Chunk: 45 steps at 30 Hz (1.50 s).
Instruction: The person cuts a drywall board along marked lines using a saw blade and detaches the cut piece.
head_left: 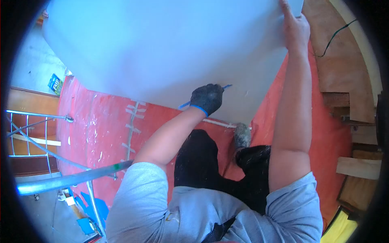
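Observation:
A large white panel fills the upper middle, its lower edge near my feet. My left hand, in a black glove with a blue cuff, is closed around a thin blue stick, perhaps a pencil or pen. The stick's other end pokes out past the fingers, against or close to the panel face. My bare right hand grips the panel's right edge near the top, fingers partly hidden. A worn grey shoe rests by the panel's lower right corner.
Red sheeting with grey tape strips covers the floor. Metal scaffold tubing stands at left, near my left elbow. Wooden boards lie along the right, with a dark cord over them. A blue-green FUJI packet lies at far left.

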### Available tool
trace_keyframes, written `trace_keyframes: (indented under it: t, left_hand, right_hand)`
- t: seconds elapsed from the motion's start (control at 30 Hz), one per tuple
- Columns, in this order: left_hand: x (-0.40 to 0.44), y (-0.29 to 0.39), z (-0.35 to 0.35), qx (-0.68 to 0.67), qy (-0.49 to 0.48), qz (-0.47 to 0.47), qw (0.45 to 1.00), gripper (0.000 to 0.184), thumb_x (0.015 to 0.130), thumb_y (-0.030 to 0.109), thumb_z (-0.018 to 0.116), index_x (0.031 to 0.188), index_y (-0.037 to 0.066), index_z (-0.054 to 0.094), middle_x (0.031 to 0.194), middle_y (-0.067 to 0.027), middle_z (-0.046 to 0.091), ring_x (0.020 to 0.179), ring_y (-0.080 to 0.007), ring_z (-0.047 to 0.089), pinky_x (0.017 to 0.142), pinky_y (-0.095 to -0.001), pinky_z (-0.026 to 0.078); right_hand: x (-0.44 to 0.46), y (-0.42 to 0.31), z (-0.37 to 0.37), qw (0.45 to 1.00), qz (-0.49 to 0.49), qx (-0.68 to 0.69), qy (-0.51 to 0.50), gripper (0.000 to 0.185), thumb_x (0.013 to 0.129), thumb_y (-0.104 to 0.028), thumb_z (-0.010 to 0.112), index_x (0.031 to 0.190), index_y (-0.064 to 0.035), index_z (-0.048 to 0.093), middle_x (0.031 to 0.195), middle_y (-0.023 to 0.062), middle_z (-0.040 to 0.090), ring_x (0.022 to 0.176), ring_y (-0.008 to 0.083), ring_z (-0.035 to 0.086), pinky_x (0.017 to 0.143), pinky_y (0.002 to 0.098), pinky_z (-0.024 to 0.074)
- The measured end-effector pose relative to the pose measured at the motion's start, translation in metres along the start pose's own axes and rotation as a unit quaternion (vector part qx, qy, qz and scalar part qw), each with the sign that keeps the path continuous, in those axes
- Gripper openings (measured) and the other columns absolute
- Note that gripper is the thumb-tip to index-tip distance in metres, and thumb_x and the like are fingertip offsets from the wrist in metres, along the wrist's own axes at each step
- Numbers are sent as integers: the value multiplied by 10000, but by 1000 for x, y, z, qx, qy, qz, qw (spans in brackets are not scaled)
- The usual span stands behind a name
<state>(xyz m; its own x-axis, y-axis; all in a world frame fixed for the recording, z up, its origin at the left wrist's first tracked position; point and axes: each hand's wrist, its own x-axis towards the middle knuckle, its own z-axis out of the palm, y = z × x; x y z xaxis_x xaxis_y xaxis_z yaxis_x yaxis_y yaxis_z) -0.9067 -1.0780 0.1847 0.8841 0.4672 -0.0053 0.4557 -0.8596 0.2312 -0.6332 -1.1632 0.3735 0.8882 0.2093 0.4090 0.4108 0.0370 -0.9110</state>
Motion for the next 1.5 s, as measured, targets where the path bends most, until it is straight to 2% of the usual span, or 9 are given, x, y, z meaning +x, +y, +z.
trace_keyframes:
  t: [0.4,0.5,0.6,0.9,1.0,1.1,1.2,1.3,1.5]
  left_hand:
    - [-29,-12,-21,43,-3,-23,999,218,990,243,558,965,70,689,919,-210,727,868,-387,738,757,-538,591]
    - [-39,-19,-35,46,-29,-13,998,217,978,242,562,976,74,698,913,-208,727,865,-394,736,735,-532,593]
    - [-11,-11,-20,42,9,20,999,222,973,234,562,997,76,716,940,-210,733,870,-399,735,742,-534,593]
    - [-8,-13,-11,19,-48,16,999,227,911,177,546,1007,94,734,1006,-203,741,943,-394,728,799,-527,590]
    - [19,-4,18,1,9,51,999,231,929,195,541,1010,94,732,1002,-203,740,924,-399,727,788,-533,588]
    - [-4,-14,-3,19,-4,27,999,225,976,223,539,968,83,715,933,-198,733,853,-389,730,748,-540,585]
    - [-21,-18,-23,44,1,10,999,218,990,233,549,921,78,686,878,-189,726,782,-376,733,699,-535,587]
    - [-22,-32,8,58,13,35,998,221,1002,236,538,937,83,686,865,-179,723,779,-366,732,687,-538,586]
    - [-23,-25,-25,28,-28,-11,999,217,962,223,554,1000,79,713,947,-197,735,872,-388,738,746,-552,587]
  right_hand:
    - [13,9,5,999,26,22,3,540,908,-511,776,1023,14,735,871,38,680,773,143,593,706,332,497]
    - [26,22,2,995,59,-81,6,749,821,-629,781,1123,51,689,942,155,729,938,253,715,832,411,548]
    - [24,29,3,999,-10,-35,21,906,780,-745,759,1120,92,691,1003,142,707,963,205,667,854,370,524]
    - [18,24,-1,999,28,-31,5,826,789,-679,798,1134,66,706,1090,151,712,995,222,663,890,362,520]
    - [19,21,-3,999,43,0,-17,843,784,-683,803,1159,66,700,1106,155,712,1003,222,664,898,362,521]
    - [9,15,-1,1000,0,31,-1,542,911,-507,777,1034,19,734,887,41,685,789,141,596,713,329,497]
    - [0,2,3,998,3,57,12,542,915,-503,775,1043,22,732,896,49,691,797,138,597,710,325,496]
    - [24,27,1,994,9,-106,8,864,790,-707,779,1173,63,693,1101,158,708,990,223,663,899,363,519]
    - [33,34,7,997,65,-46,-17,869,800,-750,731,1132,53,690,998,135,686,925,220,637,865,364,512]
